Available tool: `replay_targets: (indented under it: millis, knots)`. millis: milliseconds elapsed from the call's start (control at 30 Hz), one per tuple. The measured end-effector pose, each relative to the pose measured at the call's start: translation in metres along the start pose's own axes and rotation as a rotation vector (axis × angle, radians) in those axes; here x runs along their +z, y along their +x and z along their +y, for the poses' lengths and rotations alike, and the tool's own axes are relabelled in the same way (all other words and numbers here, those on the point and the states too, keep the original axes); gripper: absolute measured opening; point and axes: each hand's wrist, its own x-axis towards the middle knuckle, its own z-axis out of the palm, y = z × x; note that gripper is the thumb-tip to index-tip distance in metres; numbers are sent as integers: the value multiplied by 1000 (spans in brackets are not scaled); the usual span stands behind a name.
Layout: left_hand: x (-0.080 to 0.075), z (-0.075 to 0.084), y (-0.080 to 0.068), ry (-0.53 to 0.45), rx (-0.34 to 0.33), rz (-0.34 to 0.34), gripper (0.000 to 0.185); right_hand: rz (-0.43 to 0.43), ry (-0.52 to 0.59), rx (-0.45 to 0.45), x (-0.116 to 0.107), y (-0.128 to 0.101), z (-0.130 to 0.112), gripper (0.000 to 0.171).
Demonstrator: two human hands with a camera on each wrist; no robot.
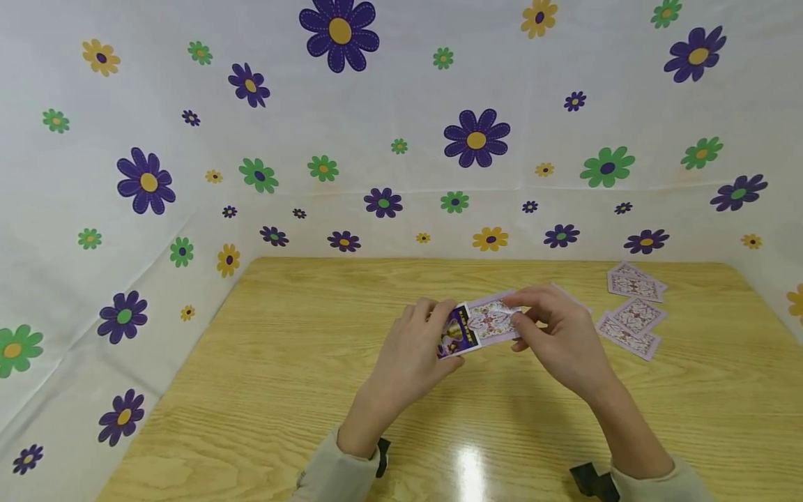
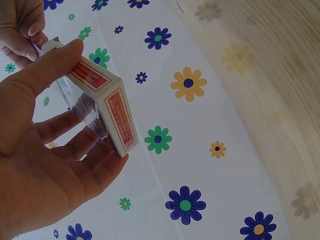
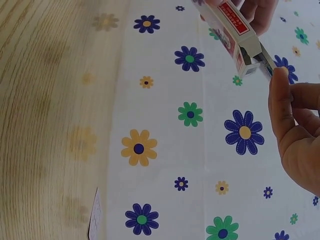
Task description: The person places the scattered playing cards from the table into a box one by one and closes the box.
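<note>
My left hand (image 1: 408,348) grips a small playing-card box (image 1: 456,333) with a dark purple printed face. In the left wrist view, the thumb lies along the top edge of the box (image 2: 120,122) and the fingers support it from below. A patterned playing card (image 1: 492,319) sticks out of the box's right end. My right hand (image 1: 561,341) pinches the card's outer end between thumb and fingers. The right wrist view shows the box's end flap open, with the card (image 3: 267,59) slanting out between box and hand. Whether more than one card is pinched, I cannot tell.
Patterned cards lie on the wooden table (image 1: 301,362) at the right, in a far group (image 1: 635,284) and a nearer group (image 1: 633,324). Another card (image 1: 576,296) is partly hidden behind my right hand. A white flowered cloth (image 1: 401,104) hangs at the back and left.
</note>
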Motion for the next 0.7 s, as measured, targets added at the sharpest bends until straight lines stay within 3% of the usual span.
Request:
replay_targets:
  millis: [467, 700]
  knots:
    - [1, -1, -1, 0, 24, 8, 74, -14, -30, 7, 3, 1, 1, 22]
    - [0, -4, 1, 13, 48, 20, 76, 11, -66, -5, -9, 0, -1, 23]
